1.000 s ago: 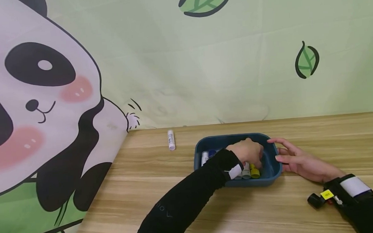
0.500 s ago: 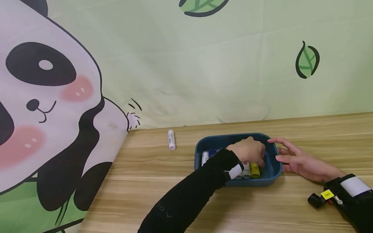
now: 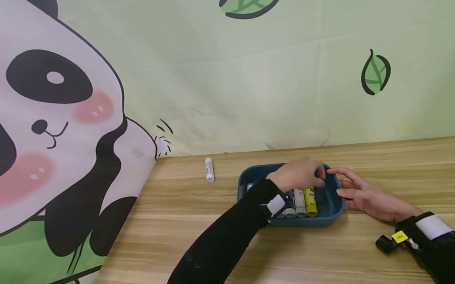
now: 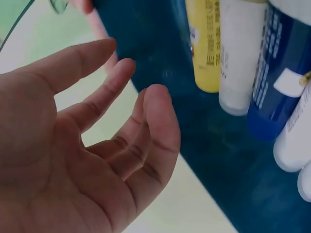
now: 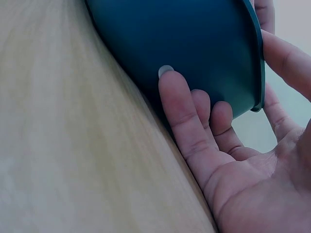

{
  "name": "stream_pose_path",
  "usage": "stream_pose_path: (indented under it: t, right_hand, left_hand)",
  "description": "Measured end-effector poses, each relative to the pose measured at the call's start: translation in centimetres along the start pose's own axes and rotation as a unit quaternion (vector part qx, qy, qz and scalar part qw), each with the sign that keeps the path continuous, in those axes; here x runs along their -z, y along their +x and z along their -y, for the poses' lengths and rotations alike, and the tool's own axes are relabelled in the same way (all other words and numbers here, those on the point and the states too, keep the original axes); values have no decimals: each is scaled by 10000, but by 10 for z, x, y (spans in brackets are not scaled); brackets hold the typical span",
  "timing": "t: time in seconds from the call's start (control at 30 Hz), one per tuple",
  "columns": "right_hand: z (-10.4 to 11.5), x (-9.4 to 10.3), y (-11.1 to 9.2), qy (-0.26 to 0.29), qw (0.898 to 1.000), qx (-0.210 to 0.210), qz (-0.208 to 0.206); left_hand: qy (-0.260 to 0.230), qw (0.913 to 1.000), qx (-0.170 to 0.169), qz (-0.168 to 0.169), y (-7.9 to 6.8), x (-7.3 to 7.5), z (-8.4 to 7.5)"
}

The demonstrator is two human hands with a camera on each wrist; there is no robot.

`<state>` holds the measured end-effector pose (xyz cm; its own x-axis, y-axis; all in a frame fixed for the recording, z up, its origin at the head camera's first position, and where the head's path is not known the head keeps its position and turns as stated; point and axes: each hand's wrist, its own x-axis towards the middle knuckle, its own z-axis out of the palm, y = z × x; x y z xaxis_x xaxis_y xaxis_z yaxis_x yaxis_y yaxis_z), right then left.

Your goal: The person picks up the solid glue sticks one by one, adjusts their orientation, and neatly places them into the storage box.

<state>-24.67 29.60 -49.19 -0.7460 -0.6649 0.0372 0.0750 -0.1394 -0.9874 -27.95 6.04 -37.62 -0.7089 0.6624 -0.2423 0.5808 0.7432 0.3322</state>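
A dark blue plastic bin [image 3: 333, 209] stands on the table with several glue sticks lying side by side in it. Among them are a yellow glue stick [image 3: 310, 203], a white one beside it and a blue glue stick [image 4: 273, 82]. Over the bin's far right part, my left hand [image 3: 298, 174] hovers with loosely bent fingers and nothing between them. My right hand [image 3: 367, 197] rests its fingers against the bin's right end, with fingertips on the outer wall [image 5: 180, 39] and at the rim. The left forearm hides the bin's left part.
A lone white glue stick [image 3: 209, 170] lies on the wooden table [image 3: 186, 230], left of the bin near the back edge. Behind the table hangs a pale green backdrop [image 3: 267, 92] printed with a panda and leaves.
My left hand has lifted from inside the bin to above it, uncovering more of the yellow and white glue sticks. The right hand and bin have stayed put.
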Motion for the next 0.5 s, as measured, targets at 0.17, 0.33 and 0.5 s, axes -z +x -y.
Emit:
stream_pose_path:
  t: [0.17, 0.33, 0.5]
  right_hand:
    - [1, 0, 0, 80, 9999, 71, 49]
    - [0, 1, -1, 97, 9999, 58, 39]
    - [0, -1, -1, 111, 9999, 75, 40]
  left_hand:
    - [-379, 9991, -47, -185, -2, 7, 11]
    - [-706, 9968, -211, -316, -6, 10, 21]
    - [-1172, 9906, -368, -599, -18, 21, 31]
